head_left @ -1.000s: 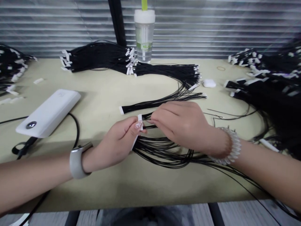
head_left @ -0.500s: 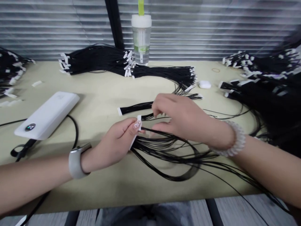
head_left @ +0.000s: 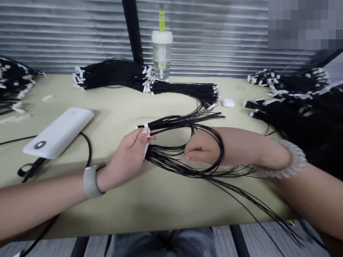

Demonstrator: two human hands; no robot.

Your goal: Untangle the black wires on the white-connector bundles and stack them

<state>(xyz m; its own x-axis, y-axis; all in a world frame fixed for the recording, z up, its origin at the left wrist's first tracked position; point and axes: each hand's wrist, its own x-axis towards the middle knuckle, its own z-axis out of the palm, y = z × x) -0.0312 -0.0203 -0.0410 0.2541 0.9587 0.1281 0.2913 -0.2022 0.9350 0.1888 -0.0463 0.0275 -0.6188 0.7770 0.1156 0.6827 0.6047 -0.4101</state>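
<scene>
My left hand (head_left: 134, 146) pinches a white connector (head_left: 146, 127) between thumb and fingers. A second white connector (head_left: 146, 151) shows just below, against the same hand. Black wires (head_left: 171, 164) fan out from these connectors to the right, and some bend round in a loop (head_left: 222, 146). My right hand (head_left: 203, 147) is closed, fingers curled, among the wires, with the loop crossing over the back of it. Wires run up to its fingers and behind them; what it grips is hidden. Another wire bundle (head_left: 171, 120) lies just beyond on the table.
Wire bundles with white ends lie at the back (head_left: 112, 75), far left (head_left: 16, 80) and right (head_left: 302, 110). A white power bank (head_left: 59, 132) with a black cable is at left. A drink cup (head_left: 162, 55) stands by the blinds; a small white case (head_left: 228, 102) sits right.
My right hand has gone from spread fingers to a closed shape and moved right and slightly down, with wires now looped across it. My left hand moved slightly left, still pinching the connector.
</scene>
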